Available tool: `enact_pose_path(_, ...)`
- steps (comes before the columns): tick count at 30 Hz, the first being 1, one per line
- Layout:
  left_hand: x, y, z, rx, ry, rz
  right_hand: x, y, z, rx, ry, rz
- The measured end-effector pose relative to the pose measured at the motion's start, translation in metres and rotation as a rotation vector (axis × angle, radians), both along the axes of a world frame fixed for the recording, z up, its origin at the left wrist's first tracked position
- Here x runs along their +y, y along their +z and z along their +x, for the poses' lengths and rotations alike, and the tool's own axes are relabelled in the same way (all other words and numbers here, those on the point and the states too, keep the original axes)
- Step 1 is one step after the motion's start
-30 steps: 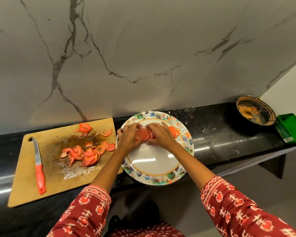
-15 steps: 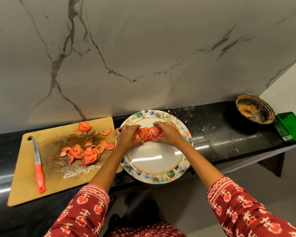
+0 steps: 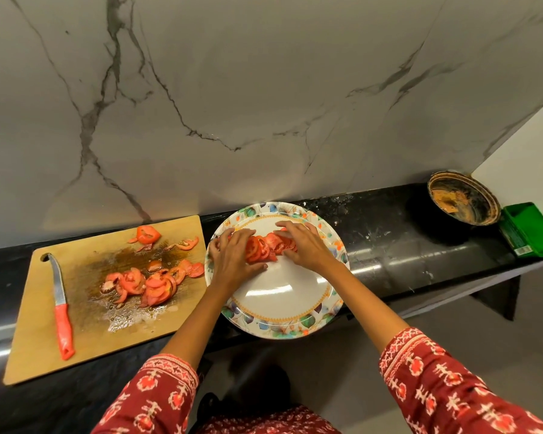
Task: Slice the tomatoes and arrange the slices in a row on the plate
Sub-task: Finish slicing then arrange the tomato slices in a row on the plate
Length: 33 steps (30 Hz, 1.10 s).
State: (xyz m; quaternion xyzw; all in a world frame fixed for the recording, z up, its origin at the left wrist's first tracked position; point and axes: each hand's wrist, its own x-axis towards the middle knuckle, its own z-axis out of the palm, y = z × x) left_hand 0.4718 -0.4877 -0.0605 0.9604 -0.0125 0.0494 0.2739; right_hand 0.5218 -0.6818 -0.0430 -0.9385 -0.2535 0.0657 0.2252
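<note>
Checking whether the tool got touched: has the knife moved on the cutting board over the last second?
No. The knife lies at the cutting board's left side, blade tip by the hanging hole, as before.

Just one view here, a wide-angle head cam looking forward and down over a black counter [image 3: 389, 245] at a marble wall [image 3: 264, 89]. The wide lens bends straight edges. It sits close above the person's arms, with the plate [image 3: 279, 321] about dead center, the board [image 3: 29, 339] off left, and a green box [image 3: 528, 228] at the right edge. No second view to overlap with.
</note>
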Motion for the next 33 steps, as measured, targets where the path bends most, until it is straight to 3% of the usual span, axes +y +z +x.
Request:
enact_pose_path(11, -0.02, 0.006, 0.016, 0.01, -0.022, 0.05, 0.008, 0.006, 0.011, 0.107, 0.038, -0.058)
enact_pose_path(15, -0.017, 0.003, 0.017, 0.037, 0.012, 0.04, 0.002, 0.0, 0.011, 0.032, 0.014, 0.004)
enact_pose_path(23, -0.022, 0.005, 0.02, 0.062, 0.01, 0.037, -0.017, 0.009, 0.015, 0.105, -0.034, 0.062)
enact_pose_path(33, -0.045, 0.023, 0.042, 0.18, -0.178, 0.167, -0.029, 0.015, 0.014, 0.19, -0.043, 0.053)
